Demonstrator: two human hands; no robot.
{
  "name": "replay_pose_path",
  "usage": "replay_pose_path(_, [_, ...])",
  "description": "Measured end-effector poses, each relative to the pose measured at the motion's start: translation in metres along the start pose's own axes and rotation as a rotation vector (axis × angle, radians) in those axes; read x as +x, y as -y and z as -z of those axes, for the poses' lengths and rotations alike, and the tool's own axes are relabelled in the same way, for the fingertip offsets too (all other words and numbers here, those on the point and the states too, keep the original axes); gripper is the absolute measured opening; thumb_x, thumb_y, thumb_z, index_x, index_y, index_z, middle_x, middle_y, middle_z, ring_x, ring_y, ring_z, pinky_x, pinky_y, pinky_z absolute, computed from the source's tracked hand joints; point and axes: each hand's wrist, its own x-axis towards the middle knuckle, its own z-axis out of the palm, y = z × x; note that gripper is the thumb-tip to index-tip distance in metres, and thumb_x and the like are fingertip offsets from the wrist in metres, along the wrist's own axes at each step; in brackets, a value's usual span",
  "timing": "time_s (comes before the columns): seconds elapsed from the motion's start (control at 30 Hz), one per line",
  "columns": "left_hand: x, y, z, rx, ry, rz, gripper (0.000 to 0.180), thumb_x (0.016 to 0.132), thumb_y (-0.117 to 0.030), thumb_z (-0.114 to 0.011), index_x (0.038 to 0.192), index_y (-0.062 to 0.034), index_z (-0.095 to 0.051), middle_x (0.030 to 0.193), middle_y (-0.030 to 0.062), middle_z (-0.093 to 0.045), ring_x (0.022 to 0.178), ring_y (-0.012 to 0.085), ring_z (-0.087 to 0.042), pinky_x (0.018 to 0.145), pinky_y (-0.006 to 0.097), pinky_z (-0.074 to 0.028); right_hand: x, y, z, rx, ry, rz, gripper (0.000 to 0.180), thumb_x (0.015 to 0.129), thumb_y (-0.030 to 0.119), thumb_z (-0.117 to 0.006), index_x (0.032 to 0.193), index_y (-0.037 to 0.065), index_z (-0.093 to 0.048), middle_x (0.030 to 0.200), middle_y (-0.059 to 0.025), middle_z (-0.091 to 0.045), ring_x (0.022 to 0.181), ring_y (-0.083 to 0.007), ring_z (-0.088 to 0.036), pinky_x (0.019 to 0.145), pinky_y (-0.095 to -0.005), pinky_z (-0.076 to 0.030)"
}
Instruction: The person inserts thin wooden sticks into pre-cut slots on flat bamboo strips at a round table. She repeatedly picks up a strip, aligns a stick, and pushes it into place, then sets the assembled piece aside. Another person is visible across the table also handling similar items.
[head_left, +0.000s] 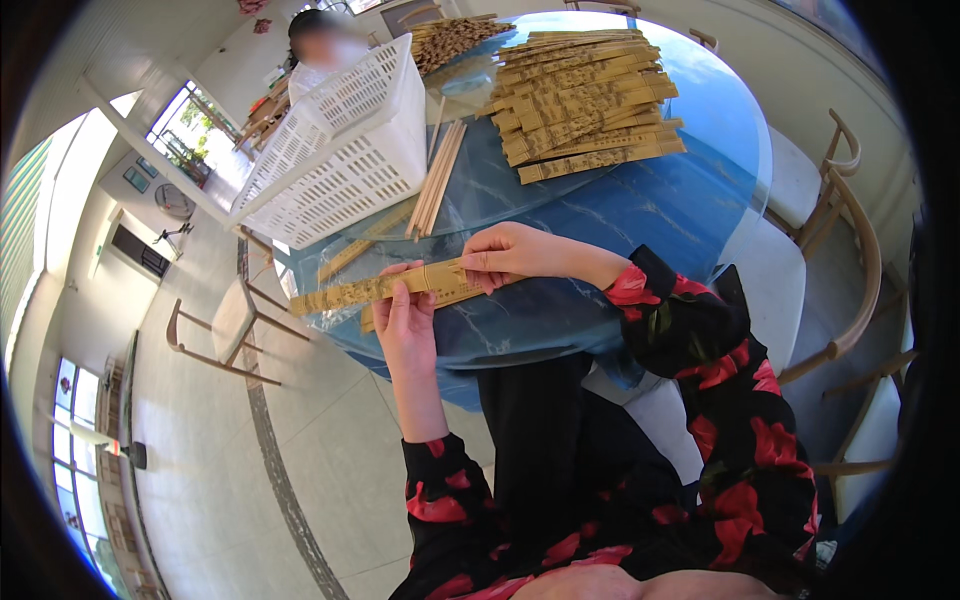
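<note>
Head view: the person sits at a round blue worktop (690, 200) with both forearms, in black sleeves patterned with red flowers, coming up from the lower edge. The left hand (405, 320) rises almost straight from the lap, palm turned toward the camera, its fingers (392, 297) curled closed around a bundle of flat bamboo slats (375, 290) near the bundle's middle. The right hand (515, 255) reaches in from the right with the elbow bent and the wrist level; its fingers are pinched closed on the right end of the same bundle, thumb underneath. The bundle lies nearly horizontal, tilted slightly down to the left, held just above the near edge of the worktop, and its left end juts out past the left hand.

Further back on the worktop a broad stack of similar slats (585, 105) is laid in overlapping rows. To its left a few thin plain sticks (437, 180) lie beside a white slotted plastic basket (345, 145), which stands tilted. Another heap of slats (455, 38) sits at the far rim, near a second person. Wooden chairs (845, 240) stand around the worktop.
</note>
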Motion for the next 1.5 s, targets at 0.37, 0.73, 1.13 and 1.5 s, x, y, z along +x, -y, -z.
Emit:
replay_pose_path(0.37, [0.002, 0.01, -0.002, 0.07, -0.177, -0.085, 0.021, 0.102, -0.014, -0.056, 0.119, -0.0038, -0.055, 0.117, 0.014, -0.064, 0.075, 0.0096, -0.058, 0.072, 0.023, -0.051, 0.042, -0.005, 0.006, -1.39, -0.472, 0.551, 0.029, 0.084, 0.017, -0.067, 0.112, 0.012, -0.064, 0.108, 0.0005, -0.062, 0.104, -0.0181, -0.059, 0.084, -0.0352, -0.048])
replay_pose_path(0.73, [0.0, 0.009, 0.005, 0.012, -0.161, -0.085, 0.023, 0.1, -0.011, -0.057, 0.122, -0.0039, -0.055, 0.123, 0.0147, -0.063, 0.082, 0.009, -0.059, 0.075, 0.023, -0.052, 0.06, -0.02, 0.004, -1.37, -0.361, 0.592, 0.028, 0.079, 0.012, -0.065, 0.106, 0.012, -0.063, 0.106, 0.0001, -0.061, 0.105, -0.0187, -0.059, 0.085, -0.0336, -0.049])
replay_pose_path(1.13, [0.001, 0.006, 0.004, -0.074, -0.126, -0.048, 0.026, 0.099, -0.004, -0.055, 0.125, -0.0032, -0.053, 0.133, 0.0176, -0.056, 0.088, 0.0111, -0.062, 0.082, 0.024, -0.056, 0.015, 0.043, 0.036, -0.662, -1.013, 0.897, 0.008, 0.094, 0.006, -0.06, 0.102, 0.005, -0.057, 0.096, -0.0082, -0.069, 0.082, -0.0234, -0.069, 0.067, -0.0323, -0.054])
replay_pose_path(1.5, [-0.001, 0.003, 0.017, -0.068, -0.148, -0.101, 0.024, 0.1, -0.003, -0.053, 0.124, -0.0024, -0.052, 0.133, 0.0186, -0.056, 0.088, 0.0114, -0.062, 0.082, 0.024, -0.056, -0.01, 0.001, 0.104, 0.873, -0.972, 0.463, 0.014, 0.101, 0.018, -0.058, 0.102, 0.004, -0.059, 0.091, -0.0069, -0.066, 0.074, -0.0107, -0.06, 0.064, -0.025, -0.052])
